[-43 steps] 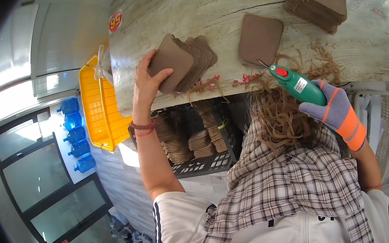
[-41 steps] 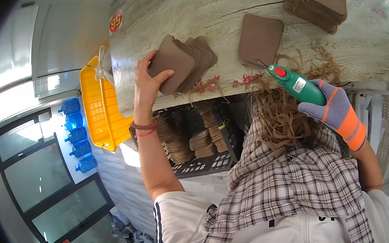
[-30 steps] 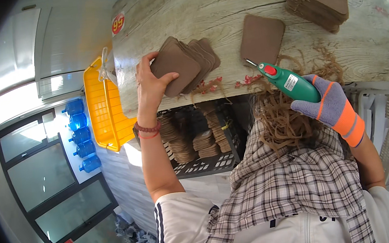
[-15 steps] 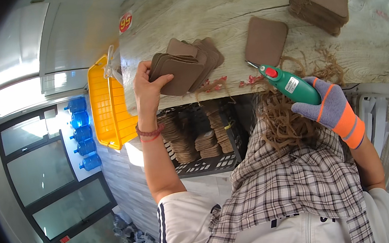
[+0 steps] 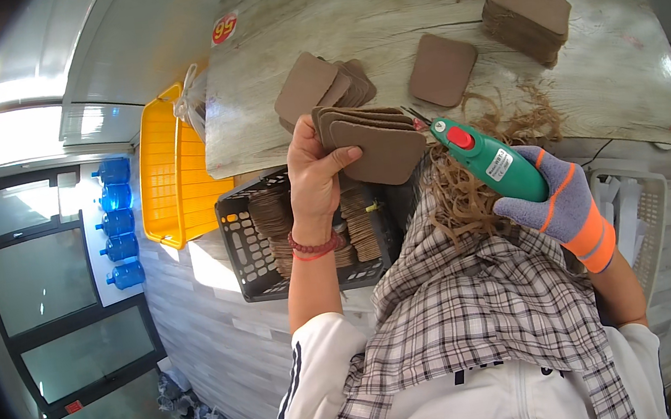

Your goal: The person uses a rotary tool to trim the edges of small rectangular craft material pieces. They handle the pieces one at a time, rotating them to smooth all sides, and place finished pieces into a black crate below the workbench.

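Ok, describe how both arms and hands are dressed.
The left hand is ungloved, with a dark red beaded bracelet and thin red band at its wrist; the left sleeve is short, white, dark-striped. The right hand wears a grey-purple glove with orange lines and an orange cuff crossed by grey.

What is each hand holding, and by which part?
Left hand: several brown pieces, by their left edge. Right hand: green tool, by its rear end.

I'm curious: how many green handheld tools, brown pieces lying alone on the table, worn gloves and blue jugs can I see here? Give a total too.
Green handheld tool: 1
Lone brown piece: 1
Worn glove: 1
Blue jugs: 5
Total: 8
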{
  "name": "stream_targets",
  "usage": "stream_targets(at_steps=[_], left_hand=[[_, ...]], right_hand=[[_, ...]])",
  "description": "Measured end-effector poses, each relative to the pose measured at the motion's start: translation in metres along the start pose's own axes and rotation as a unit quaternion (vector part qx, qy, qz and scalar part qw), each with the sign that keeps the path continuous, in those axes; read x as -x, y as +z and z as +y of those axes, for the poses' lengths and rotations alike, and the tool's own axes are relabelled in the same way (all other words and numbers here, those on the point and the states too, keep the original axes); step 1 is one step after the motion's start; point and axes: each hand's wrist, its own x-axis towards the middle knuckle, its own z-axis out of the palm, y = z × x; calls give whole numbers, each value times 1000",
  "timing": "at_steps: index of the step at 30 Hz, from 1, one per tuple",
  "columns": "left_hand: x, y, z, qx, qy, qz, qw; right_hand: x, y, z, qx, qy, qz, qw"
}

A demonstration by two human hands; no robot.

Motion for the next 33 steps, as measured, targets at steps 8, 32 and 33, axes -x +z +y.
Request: stream_targets(at_steps=[8,32,33], left_hand=[[0,12,6,-36,-17,-51,998],[-139,-130,33,-327,-150,-5,933],[-142,-132,27,-395,-131,8,909]], right_hand=[[16,-5,0,-15,1,5,1000],[21,-17,30,-2,58,69,996],[21,-17,33,6,53,71,996]])
